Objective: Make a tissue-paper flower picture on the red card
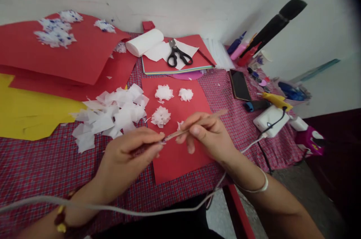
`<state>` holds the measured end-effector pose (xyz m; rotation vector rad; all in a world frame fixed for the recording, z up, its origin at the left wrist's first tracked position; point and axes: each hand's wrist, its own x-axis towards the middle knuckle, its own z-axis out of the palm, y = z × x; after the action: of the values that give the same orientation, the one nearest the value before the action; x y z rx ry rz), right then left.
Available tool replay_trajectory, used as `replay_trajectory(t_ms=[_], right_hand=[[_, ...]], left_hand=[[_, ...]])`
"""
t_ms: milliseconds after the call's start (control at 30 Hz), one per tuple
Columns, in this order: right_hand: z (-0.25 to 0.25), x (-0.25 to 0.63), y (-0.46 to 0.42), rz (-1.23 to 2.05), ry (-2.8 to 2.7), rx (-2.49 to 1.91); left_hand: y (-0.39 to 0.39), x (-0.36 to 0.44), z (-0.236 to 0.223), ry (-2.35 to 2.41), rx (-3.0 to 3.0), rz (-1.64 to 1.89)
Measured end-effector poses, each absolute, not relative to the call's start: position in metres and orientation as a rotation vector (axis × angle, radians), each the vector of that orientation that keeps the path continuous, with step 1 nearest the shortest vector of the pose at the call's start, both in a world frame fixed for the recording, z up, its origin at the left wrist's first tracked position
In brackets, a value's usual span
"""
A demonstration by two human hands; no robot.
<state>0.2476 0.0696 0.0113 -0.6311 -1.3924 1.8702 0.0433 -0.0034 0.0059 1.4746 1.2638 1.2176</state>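
The right hand (pixel 214 139) holds a slender stick (pixel 210 119) between thumb and fingers, the thumb lying along its near side; one end sticks out beyond the knuckles, and the other slants down to the left hand's fingertips. The left hand (pixel 121 162) has its thumb and forefinger drawn close together on a small pale scrap (pixel 163 142) at the stick's lower end; whether they also grip the stick itself, I cannot tell. Both hands are over the near part of a red sheet (pixel 180 165). Just beyond the fingertips, a white paper tuft (pixel 161 116) rests on that sheet, and loose white paper pieces (pixel 113 114) lie heaped beyond the left hand.
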Motion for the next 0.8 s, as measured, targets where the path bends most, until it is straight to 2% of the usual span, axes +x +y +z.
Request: replay_trajectory(t_ms=[100,233,400,500,800], right_hand=[[0.008,0.253,0.081,1.852,-1.290,-0.772],[0.014,0.269,0.095,1.656,-1.480,-0.926],[0.023,0.277,0.095,1.282,-1.959,-0.993],[0.024,0.277,0.094,1.146,-2.054,-1.000],[0.026,0.281,0.097,1.087,-1.903,-1.046]], left_hand=[[-0.006,0.044,-0.002,1.269,1.961,1.119],[-0.005,0.039,-0.018,1.287,2.204,0.873],[-0.002,0.034,-0.027,1.229,2.291,0.713],[-0.001,0.034,-0.026,1.212,2.298,0.689],[-0.001,0.035,-0.026,1.186,2.313,0.752]])
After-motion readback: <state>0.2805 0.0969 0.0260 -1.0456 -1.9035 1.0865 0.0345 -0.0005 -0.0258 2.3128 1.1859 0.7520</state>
